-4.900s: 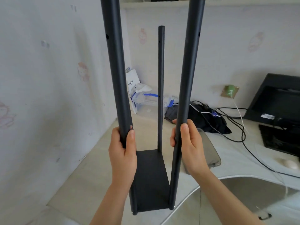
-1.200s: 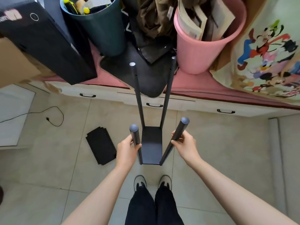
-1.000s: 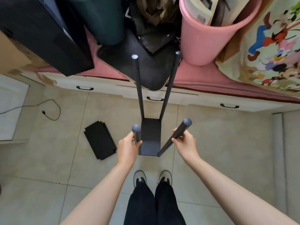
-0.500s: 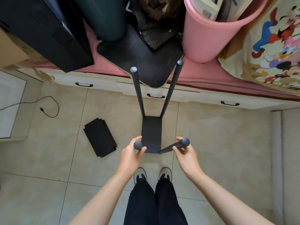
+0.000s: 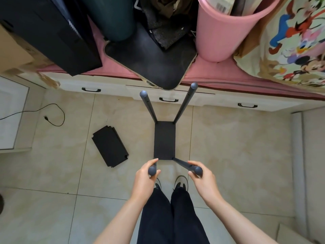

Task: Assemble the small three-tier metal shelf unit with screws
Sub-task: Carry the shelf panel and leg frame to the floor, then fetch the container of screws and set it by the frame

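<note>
Right now the left hand (image 5: 144, 176) and right hand (image 5: 200, 175) each grip a near post of the black four-post metal shelf frame (image 5: 164, 141), standing on beige tiles by shoes (image 5: 181, 182); loose black metal shelf panels (image 5: 110, 146) lie leftward, a pink plastic bucket (image 5: 223, 32) beyond.

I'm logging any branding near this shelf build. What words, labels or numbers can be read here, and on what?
None can be read.
Barcode label on the paper in the pink bucket: digits too blurred.
White marks on the black box: too small.
Cartoon cloth: pictures only.
</note>
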`<state>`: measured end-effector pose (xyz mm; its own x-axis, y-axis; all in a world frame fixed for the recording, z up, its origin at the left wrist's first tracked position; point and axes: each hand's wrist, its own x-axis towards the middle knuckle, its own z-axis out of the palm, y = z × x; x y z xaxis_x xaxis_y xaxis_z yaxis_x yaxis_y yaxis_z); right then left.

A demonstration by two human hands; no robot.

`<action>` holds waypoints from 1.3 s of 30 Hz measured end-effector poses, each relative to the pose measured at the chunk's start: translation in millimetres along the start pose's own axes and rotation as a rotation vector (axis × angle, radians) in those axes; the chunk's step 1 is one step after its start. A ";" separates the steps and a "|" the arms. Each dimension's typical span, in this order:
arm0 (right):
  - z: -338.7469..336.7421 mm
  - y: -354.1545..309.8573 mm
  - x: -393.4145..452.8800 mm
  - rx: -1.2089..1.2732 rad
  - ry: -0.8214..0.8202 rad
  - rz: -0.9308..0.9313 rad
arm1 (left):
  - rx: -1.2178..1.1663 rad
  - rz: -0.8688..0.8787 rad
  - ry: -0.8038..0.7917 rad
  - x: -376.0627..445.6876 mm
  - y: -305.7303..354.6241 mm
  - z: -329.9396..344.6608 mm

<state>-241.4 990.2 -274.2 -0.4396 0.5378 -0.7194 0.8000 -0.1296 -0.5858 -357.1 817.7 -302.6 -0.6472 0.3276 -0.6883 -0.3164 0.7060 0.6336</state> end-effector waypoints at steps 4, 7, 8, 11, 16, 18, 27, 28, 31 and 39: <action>3.4 9.0 -4.5 -0.046 -0.007 0.011 | 0.039 -0.057 0.000 -5.3 -14.0 2.0; 2.5 9.3 -5.8 -0.094 -0.013 -0.002 | 0.055 -0.080 -0.012 -8.8 -19.4 -1.3; 2.1 8.5 -6.8 -0.113 -0.022 -0.007 | 0.061 -0.079 -0.014 -10.1 -20.0 -3.3; -0.9 3.9 -11.6 -0.157 -0.047 -0.012 | 0.086 -0.058 -0.004 -15.8 -18.4 -8.6; -10.1 -12.4 -30.8 -0.286 -0.087 -0.050 | 0.094 -0.031 -0.015 -42.1 -4.4 -16.7; -13.7 -21.9 -41.5 -0.356 -0.105 -0.102 | 0.092 -0.018 -0.039 -57.0 3.0 -21.6; -25.6 -98.1 -94.5 -0.506 -0.115 -0.367 | -0.143 -0.033 0.211 -143.1 36.4 -75.1; -23.0 -106.3 -101.5 -0.516 -0.126 -0.391 | -0.165 -0.036 0.244 -154.7 37.0 -82.4; -6.6 -128.3 -124.2 -0.545 -0.194 -0.454 | -0.211 -0.043 0.333 -189.4 34.6 -103.5; 88.8 -165.9 -195.3 -0.608 -0.446 -0.603 | -0.341 -0.154 0.622 -279.5 -1.0 -154.6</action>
<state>-324.5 832.7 -69.7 -0.8601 -0.0098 -0.5101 0.4086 0.5855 -0.7002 -283.1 628.4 -56.2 -0.8206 -0.2486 -0.5146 -0.5685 0.4471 0.6906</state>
